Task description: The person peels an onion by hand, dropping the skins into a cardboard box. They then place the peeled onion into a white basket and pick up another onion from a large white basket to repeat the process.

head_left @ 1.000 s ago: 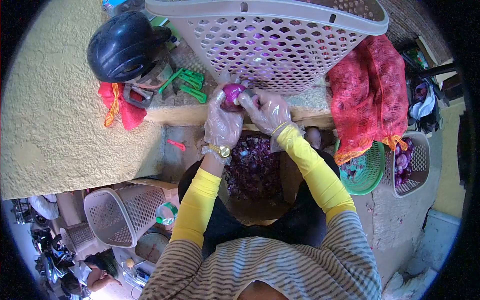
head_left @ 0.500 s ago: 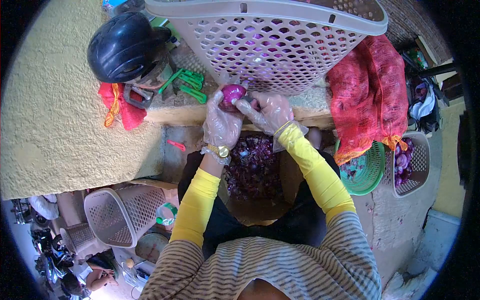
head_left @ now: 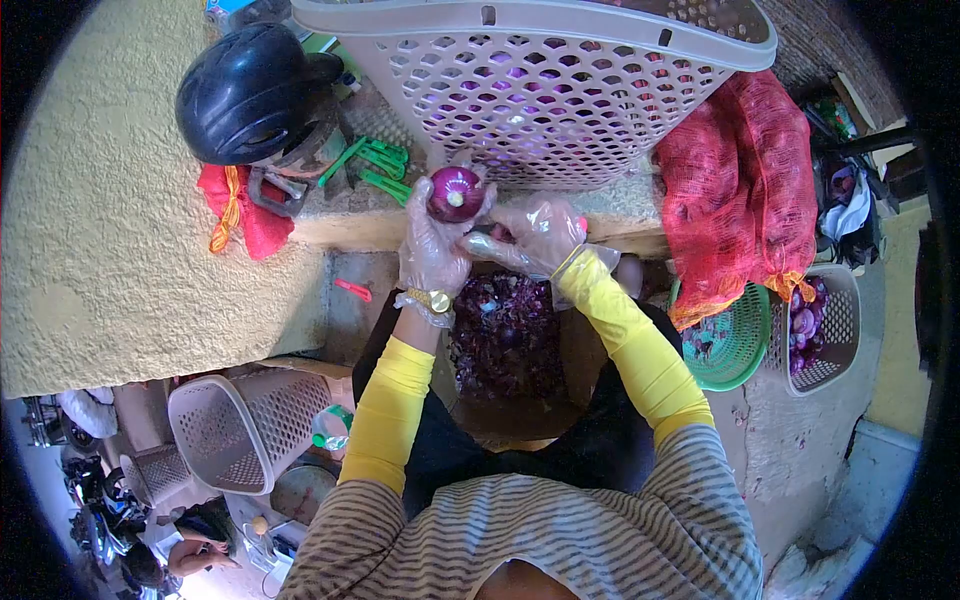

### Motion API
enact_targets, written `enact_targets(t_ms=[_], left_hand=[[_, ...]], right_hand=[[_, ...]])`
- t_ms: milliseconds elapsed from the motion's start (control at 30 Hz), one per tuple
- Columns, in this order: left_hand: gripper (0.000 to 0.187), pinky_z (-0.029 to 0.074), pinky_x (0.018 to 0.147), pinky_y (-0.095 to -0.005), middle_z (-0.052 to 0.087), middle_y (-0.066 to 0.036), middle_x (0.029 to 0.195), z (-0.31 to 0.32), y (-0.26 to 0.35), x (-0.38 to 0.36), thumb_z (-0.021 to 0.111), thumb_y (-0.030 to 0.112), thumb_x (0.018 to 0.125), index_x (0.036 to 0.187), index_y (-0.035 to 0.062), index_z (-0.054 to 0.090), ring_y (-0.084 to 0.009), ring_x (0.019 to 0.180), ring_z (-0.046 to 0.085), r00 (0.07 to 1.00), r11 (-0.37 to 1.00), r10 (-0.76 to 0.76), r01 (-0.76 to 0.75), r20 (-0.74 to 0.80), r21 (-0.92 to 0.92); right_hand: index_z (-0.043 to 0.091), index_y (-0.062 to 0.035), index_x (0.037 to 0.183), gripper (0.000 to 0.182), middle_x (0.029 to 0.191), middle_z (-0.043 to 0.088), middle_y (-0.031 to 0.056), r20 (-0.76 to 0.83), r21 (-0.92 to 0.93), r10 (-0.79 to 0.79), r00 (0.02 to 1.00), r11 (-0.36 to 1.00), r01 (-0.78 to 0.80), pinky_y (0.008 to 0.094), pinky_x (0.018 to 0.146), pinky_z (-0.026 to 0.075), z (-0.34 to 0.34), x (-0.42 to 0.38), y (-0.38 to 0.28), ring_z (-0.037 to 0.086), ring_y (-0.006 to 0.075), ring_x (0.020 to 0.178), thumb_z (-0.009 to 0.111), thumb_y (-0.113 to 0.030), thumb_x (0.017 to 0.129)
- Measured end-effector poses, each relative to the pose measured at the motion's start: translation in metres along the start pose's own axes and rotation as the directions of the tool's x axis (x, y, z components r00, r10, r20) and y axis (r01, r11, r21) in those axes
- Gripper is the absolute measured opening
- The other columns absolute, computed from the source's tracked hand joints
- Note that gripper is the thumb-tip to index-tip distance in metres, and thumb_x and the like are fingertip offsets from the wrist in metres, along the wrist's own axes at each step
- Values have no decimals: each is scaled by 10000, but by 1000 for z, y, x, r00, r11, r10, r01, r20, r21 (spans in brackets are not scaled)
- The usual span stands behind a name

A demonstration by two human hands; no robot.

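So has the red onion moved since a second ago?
Yes. The red onion in the left hand has shifted slightly left, toward the green clips, and turned its cut end to the camera.

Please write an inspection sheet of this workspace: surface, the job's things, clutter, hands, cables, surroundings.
Surface: rough concrete ledge.
Job's things: red onion, peeled, cut end toward camera; onion skins heaped below.
Clutter: black helmet, green clips, red cloth.
Hands: left hand, gloved, holds the red onion; right hand, gloved, holds something I cannot identify.
Cables: nothing seen.
Surroundings: large basket, red mesh sack, green basket.
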State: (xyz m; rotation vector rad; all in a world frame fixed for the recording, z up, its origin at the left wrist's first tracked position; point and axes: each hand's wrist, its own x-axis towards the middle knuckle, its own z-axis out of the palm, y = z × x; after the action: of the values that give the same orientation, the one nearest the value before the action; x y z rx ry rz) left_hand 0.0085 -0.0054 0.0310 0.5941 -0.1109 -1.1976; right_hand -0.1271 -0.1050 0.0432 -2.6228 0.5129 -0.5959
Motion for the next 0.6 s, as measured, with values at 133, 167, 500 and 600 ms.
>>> enact_targets(t_ms=[133, 167, 500, 600], left_hand=[[545, 483, 1053, -473, 578, -169, 1292, -5, 1, 7, 559, 441, 969, 1345, 53, 484, -327, 1225, 553, 990, 993, 120, -121, -77, -7], [545, 483, 1053, -473, 578, -169, 1292, -9, 1, 9, 559, 441, 969, 1345, 53, 484, -327, 1225, 553, 990, 993, 119, -120, -77, -7], [516, 574, 902, -377, 624, -147, 1278, -18, -2, 9, 466, 429, 1015, 1362, 49, 517, -263, 1125, 633, 1000, 998, -13, 13, 11, 64], [501, 564, 918, -369, 636, -135, 1261, -27, -6, 14, 452, 409, 1030, 1369, 46, 520, -257, 1109, 641, 997, 919, 73, -74, 16, 388]], right_hand=[[692, -145, 792, 553, 651, 676, 78, 105, 32, -62, 993, 998, 59, 450, 560, 518, 0, -2, 3, 667, 321, 581, 631, -694, 817], [692, -145, 792, 553, 651, 676, 78, 105, 32, -60, 993, 998, 57, 450, 560, 518, 0, -3, 3, 667, 321, 581, 631, -694, 817], [656, -123, 750, 563, 637, 650, 67, -34, -21, 98, 995, 995, -99, 419, 556, 507, -5, 0, 3, 654, 287, 582, 753, -676, 716], [652, -122, 746, 577, 635, 646, 69, -49, 12, 130, 990, 992, -129, 418, 558, 505, -9, -1, 3, 649, 288, 579, 767, -685, 691]])
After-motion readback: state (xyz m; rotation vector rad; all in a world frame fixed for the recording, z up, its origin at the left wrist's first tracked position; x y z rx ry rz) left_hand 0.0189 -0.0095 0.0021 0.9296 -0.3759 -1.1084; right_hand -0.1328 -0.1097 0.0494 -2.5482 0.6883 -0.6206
